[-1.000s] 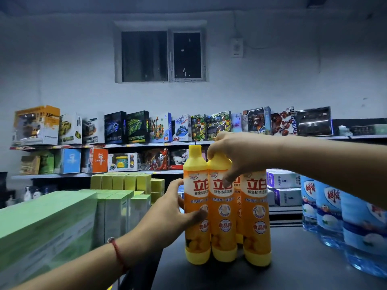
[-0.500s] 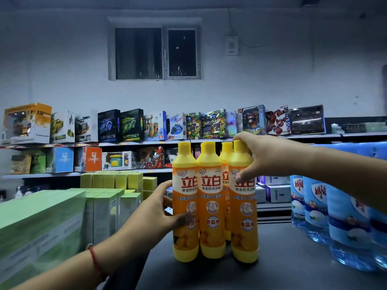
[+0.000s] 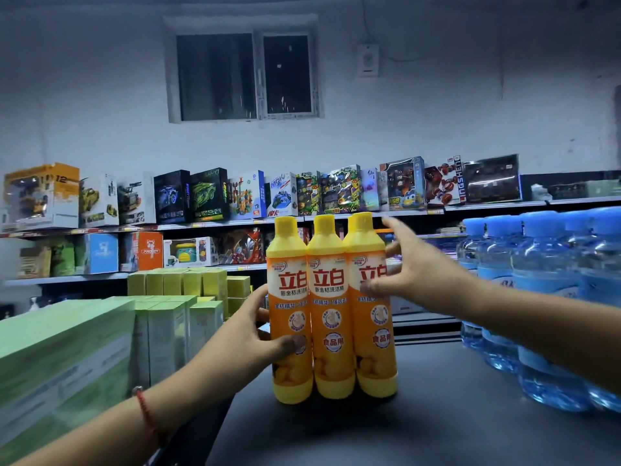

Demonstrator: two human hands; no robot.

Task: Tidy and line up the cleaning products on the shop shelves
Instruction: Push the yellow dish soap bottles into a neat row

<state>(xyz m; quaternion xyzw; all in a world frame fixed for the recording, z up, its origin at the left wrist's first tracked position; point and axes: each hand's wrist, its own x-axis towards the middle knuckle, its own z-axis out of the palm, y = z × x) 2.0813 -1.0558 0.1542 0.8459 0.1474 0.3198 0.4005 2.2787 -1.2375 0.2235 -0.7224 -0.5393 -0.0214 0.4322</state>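
a: since those three yellow dish-soap bottles (image 3: 331,307) stand tall on narrow bases, how do you reckon they'll handle?

b: full ones, i'd guess, so fairly heavy and stiff, with glossy labels that could slip. they'd tip easily if pushed near the cap, so take them low or mid-body.

a: where are they now?

b: upright and touching in a row on the dark surface (image 3: 437,415), between the green boxes (image 3: 67,348) and the blue water bottles (image 3: 544,297). whether a fourth hides behind, i can't tell.

a: and the hands?

b: the left hand (image 3: 248,334) cups the leftmost bottle's side, thumb across its label, fingers (image 3: 260,299) curled round behind. the right hand (image 3: 408,274) is spread wide, fingers straight, pressing the rightmost bottle's flank without gripping it.

a: counts?

b: three soap bottles visible, two hands; at least five water bottles, more likely out of view.
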